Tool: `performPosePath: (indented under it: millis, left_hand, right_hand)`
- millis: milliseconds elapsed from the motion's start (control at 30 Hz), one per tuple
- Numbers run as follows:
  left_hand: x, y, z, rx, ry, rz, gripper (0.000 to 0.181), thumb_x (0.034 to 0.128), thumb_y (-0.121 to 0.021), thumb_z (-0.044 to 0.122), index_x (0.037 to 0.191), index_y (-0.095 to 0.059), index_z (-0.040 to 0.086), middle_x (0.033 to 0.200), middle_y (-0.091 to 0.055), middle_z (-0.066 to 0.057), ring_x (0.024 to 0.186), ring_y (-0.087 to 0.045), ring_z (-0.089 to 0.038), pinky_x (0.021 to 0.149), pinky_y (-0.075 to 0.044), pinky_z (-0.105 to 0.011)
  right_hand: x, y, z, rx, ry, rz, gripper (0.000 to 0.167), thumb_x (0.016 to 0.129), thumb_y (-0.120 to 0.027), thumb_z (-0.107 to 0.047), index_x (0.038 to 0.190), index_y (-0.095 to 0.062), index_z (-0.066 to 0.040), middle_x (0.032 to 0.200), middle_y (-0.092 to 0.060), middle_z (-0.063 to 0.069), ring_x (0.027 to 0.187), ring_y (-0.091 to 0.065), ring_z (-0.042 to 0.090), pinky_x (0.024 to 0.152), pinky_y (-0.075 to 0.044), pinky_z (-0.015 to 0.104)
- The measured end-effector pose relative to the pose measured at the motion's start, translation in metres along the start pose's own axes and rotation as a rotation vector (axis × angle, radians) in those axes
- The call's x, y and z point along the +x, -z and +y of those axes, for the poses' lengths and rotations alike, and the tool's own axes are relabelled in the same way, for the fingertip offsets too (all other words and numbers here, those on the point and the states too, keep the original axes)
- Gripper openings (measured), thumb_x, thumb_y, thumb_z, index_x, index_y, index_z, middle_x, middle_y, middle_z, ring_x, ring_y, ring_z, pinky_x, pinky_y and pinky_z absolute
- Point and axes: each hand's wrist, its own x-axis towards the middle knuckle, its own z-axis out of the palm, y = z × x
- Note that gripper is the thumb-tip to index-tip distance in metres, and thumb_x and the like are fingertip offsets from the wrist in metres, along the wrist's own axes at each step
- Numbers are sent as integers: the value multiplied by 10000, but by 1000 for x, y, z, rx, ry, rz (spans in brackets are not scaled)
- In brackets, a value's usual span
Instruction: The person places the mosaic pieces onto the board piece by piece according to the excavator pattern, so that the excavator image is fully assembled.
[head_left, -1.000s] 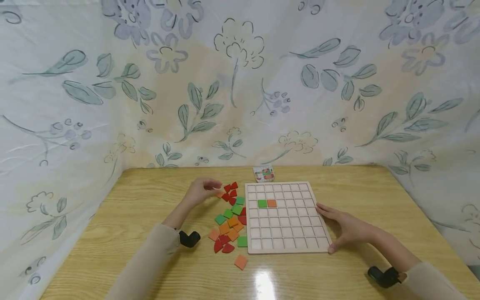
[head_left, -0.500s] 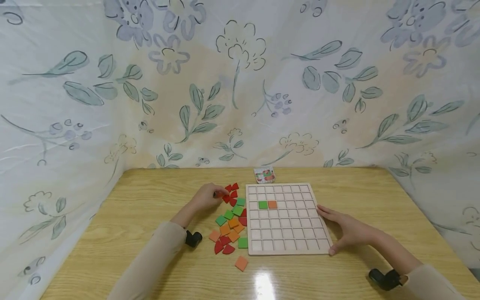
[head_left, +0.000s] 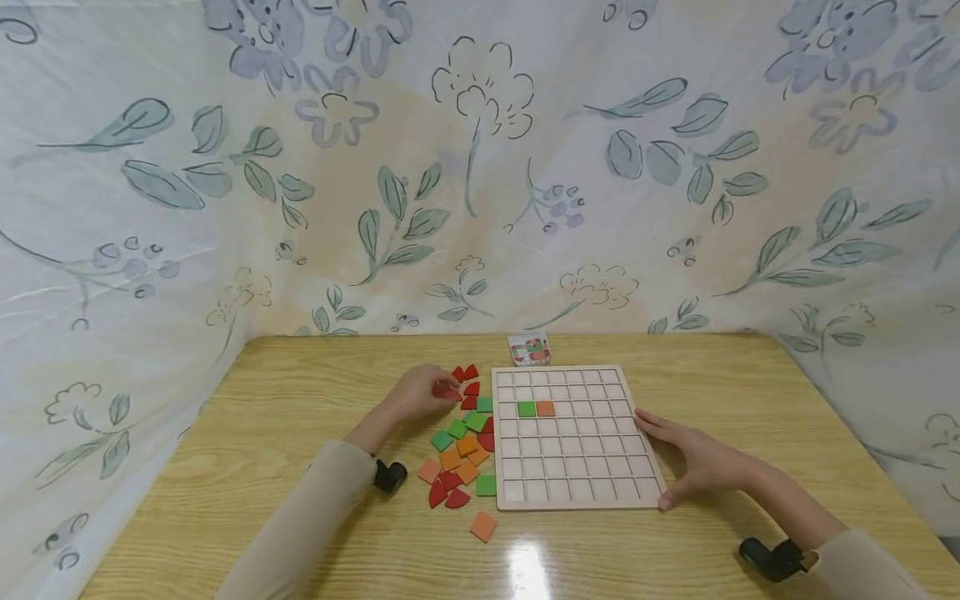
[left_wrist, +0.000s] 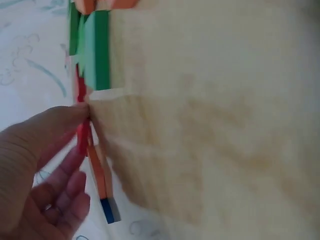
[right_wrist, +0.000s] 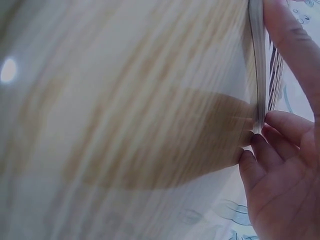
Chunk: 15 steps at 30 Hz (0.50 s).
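Note:
In the head view, my left hand (head_left: pixel 427 393) is at the upper left of a heap of flat coloured tiles. Its thumb and fingertips pinch a red quarter-round tile (left_wrist: pixel 82 135), seen edge-on in the left wrist view. My right hand (head_left: pixel 697 458) rests against the right edge of a square wooden grid board (head_left: pixel 577 450). Its index finger and thumb are spread wide along that edge, and its other fingers are bent loosely underneath in the right wrist view. One green tile (head_left: pixel 527 409) and one orange tile (head_left: pixel 545 408) lie side by side in the board's cells.
Between left hand and board lie several red, green and orange tiles (head_left: pixel 457 429). A lone orange square (head_left: pixel 483 527) lies nearer the table's front. Behind the board is a small patterned card (head_left: pixel 529 349). Floral cloth (head_left: pixel 480 167) hangs behind the wooden table (head_left: pixel 300 375).
My left hand has moved slightly right into the red tiles. The orange tile seen by its fingertips earlier is no longer visible there; a red one is between them. My right hand has stayed put.

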Motion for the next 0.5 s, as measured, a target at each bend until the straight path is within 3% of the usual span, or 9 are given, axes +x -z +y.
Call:
performPosePath:
  millis: [133, 400, 500]
  left_hand:
    - [-3, 0, 2, -3, 69, 39, 235, 771, -740, 305, 943, -700, 150, 836, -616, 40, 778, -519, -137, 740, -449, -299]
    - [-6, 0, -2, -93, 21, 26, 265, 801, -716, 145, 1062, -690, 110, 1028, -664, -19, 873, -564, -149, 803, -474, -320]
    - [-8, -1, -3, -116, 20, 31, 264, 802, -708, 108, 1065, -692, 104, 1021, -669, -22, 856, -560, -148, 790, -474, -316]
  right_hand:
    - [0, 0, 0, 12, 0, 3, 1131, 557, -803, -482, 1419, -280, 31, 1469, -223, 258, 1288, -221, 510, 943, -53, 29]
    - [2, 0, 0, 18, 3, 1, 1136, 558, -804, -484, 1418, -277, 38, 1466, -220, 269, 1281, -216, 525, 915, -27, -6]
    - [2, 0, 0, 12, -6, -4, 1133, 560, -799, -494, 1422, -279, 24, 1470, -223, 256, 1283, -222, 518, 924, -36, 7]
